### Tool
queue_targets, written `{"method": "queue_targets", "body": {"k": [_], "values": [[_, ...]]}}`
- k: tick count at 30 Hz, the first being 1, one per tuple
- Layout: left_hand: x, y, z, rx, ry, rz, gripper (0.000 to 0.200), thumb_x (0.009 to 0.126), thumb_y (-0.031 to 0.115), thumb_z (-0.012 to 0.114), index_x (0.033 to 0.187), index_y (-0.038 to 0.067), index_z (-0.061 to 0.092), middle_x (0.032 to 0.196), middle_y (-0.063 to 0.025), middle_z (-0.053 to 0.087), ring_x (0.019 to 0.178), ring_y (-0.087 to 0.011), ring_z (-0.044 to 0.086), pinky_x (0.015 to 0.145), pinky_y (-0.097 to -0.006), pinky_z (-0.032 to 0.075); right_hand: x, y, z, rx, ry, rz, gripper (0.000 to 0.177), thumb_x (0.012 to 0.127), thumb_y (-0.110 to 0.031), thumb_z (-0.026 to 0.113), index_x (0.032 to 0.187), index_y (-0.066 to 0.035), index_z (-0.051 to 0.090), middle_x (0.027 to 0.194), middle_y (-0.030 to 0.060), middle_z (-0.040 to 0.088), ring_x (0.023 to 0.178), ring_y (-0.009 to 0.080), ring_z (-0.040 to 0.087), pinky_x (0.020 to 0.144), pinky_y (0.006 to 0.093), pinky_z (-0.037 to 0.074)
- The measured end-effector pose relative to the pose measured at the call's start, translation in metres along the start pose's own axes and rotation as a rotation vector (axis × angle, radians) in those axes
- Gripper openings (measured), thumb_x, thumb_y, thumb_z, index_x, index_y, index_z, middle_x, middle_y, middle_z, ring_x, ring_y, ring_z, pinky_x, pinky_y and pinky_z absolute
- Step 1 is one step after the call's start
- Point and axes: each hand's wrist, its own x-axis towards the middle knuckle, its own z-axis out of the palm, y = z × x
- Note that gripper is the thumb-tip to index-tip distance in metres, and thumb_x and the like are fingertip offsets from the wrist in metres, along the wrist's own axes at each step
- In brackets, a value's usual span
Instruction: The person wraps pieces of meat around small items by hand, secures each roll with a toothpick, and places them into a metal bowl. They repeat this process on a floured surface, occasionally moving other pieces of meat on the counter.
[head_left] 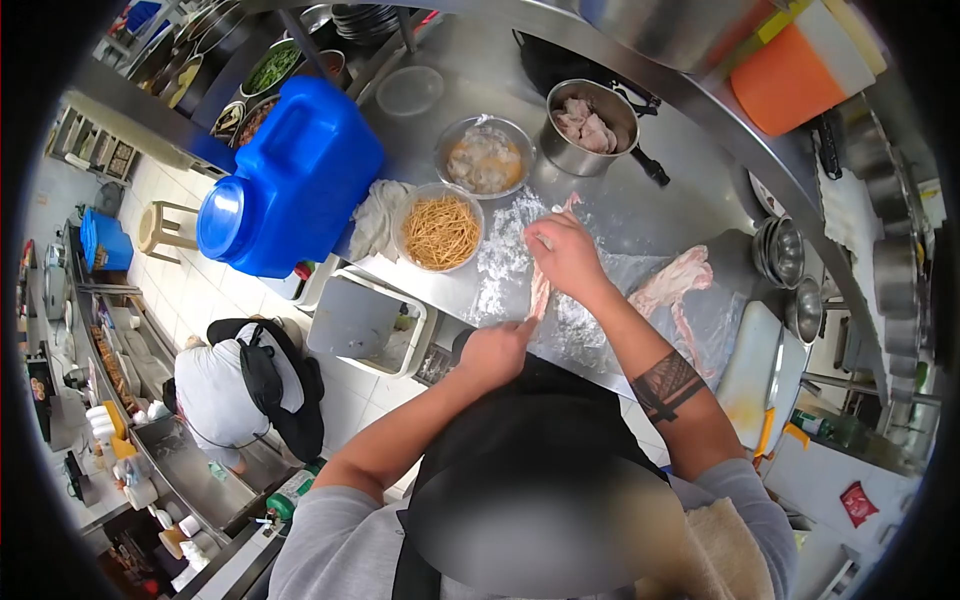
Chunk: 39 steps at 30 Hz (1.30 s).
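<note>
A long strip of raw meat (540, 297) lies across a floured patch (505, 250) of the steel counter. My left hand (497, 353) is closed on its near end, at the counter's edge. Farther up the strip, my right hand (567, 255) has its fingers curled over the meat and partly hides it. Another piece of raw meat (672, 281) rests on a clear plastic sheet (715, 318) to the right. Beyond my hands are a bowl of thin golden sticks (440, 232), a bowl of whitish and yellow mixture (485, 160) and a pot of raw meat pieces (587, 126).
A large blue jug (300, 180) and a crumpled cloth (380, 218) stand left. At right, a knife (772, 385) lies on a cutting board (745, 375), near stacked metal bowls (782, 250). A bin (370, 325) is below; another person (245, 385) bends at far left.
</note>
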Motion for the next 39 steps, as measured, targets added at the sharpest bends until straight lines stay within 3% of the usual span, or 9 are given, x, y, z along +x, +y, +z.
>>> {"method": "queue_targets", "body": {"k": [7,15,20,23,27,30,31,34,39], "values": [[-0.001,-0.007,0.010,0.046,0.242,0.118,0.037,0.086,0.009,0.066,0.122,0.006,0.073,0.110,-0.0118,0.067,0.102,-0.0328,0.066,0.088,-0.0455,0.056,0.078,-0.018,0.027,-0.008,-0.022,-0.054,0.014,0.089,-0.006,0.072,0.102,-0.006,0.077,0.107,0.0142,0.077,0.104,0.0378,0.067,0.096,0.0462,0.054],[-0.004,-0.004,0.022,0.040,0.326,0.104,0.028,0.082,0.010,0.065,0.109,0.004,0.071,0.115,-0.0097,0.064,0.108,-0.0299,0.061,0.092,-0.0423,0.050,0.151,-0.005,0.071,-0.580,-0.334,0.144,0.025,0.085,-0.015,0.071,0.107,-0.008,0.079,0.109,0.0204,0.078,0.111,0.0415,0.072,0.097,0.0499,0.058],[-0.006,-0.006,0.020,0.000,0.413,0.129,0.023,0.084,0.009,0.062,0.105,0.005,0.071,0.112,-0.0096,0.062,0.105,-0.0286,0.059,0.091,-0.0404,0.049,0.164,0.011,0.084,-0.527,-0.373,0.171,0.028,0.085,-0.017,0.068,0.108,-0.013,0.082,0.113,0.0203,0.078,0.107,0.0399,0.074,0.098,0.0490,0.058],[-0.005,-0.008,0.021,-0.003,0.384,0.132,0.027,0.083,0.008,0.062,0.108,0.004,0.071,0.112,-0.0100,0.062,0.107,-0.0297,0.059,0.091,-0.0409,0.049,0.169,0.028,0.076,-0.380,-0.294,0.202,0.025,0.083,-0.024,0.074,0.103,-0.012,0.085,0.101,0.0170,0.080,0.095,0.0383,0.077,0.091,0.0426,0.060],[-0.007,-0.009,0.011,-0.038,0.245,0.123,0.041,0.080,0.003,0.065,0.120,0.004,0.072,0.118,-0.0099,0.064,0.111,-0.0328,0.060,0.099,-0.0438,0.050,0.144,0.018,0.022,-0.006,-0.232,0.274,0.035,0.086,-0.026,0.080,0.115,-0.009,0.084,0.084,0.0162,0.079,0.083,0.0335,0.077,0.083,0.0395,0.059],[-0.005,-0.015,0.015,-0.033,0.272,0.195,0.039,0.079,0.002,0.064,0.118,0.004,0.072,0.117,-0.0101,0.065,0.110,-0.0335,0.061,0.098,-0.0439,0.050,0.079,0.004,-0.009,0.274,-0.254,0.499,0.036,0.086,-0.020,0.081,0.119,-0.006,0.082,0.091,0.0156,0.079,0.085,0.0292,0.075,0.083,0.0368,0.058],[-0.004,-0.018,0.014,-0.031,0.269,0.216,0.036,0.080,0.002,0.064,0.114,0.004,0.074,0.116,-0.0106,0.066,0.110,-0.0335,0.062,0.097,-0.0439,0.051,0.049,0.014,-0.009,0.182,-0.241,0.271,0.031,0.087,-0.016,0.083,0.115,-0.005,0.083,0.101,0.0143,0.078,0.092,0.0290,0.073,0.085,0.0387,0.057],[-0.001,-0.023,0.012,-0.001,0.249,0.267,0.032,0.081,0.002,0.064,0.112,0.004,0.075,0.114,-0.0108,0.067,0.110,-0.0329,0.062,0.094,-0.0438,0.052,-0.045,0.017,0.001,-0.003,-0.160,0.014,0.026,0.086,-0.013,0.082,0.111,-0.005,0.082,0.109,0.0136,0.075,0.100,0.0307,0.069,0.089,0.0408,0.056],[0.009,-0.026,-0.002,0.025,0.191,0.343,0.032,0.083,0.000,0.066,0.113,0.006,0.075,0.116,-0.0128,0.068,0.104,-0.0353,0.064,0.095,-0.0453,0.053,-0.112,0.001,0.013,-0.025,-0.057,0.096,0.021,0.083,-0.004,0.079,0.105,-0.005,0.078,0.108,0.0118,0.073,0.102,0.0346,0.063,0.092,0.0435,0.055]]}}
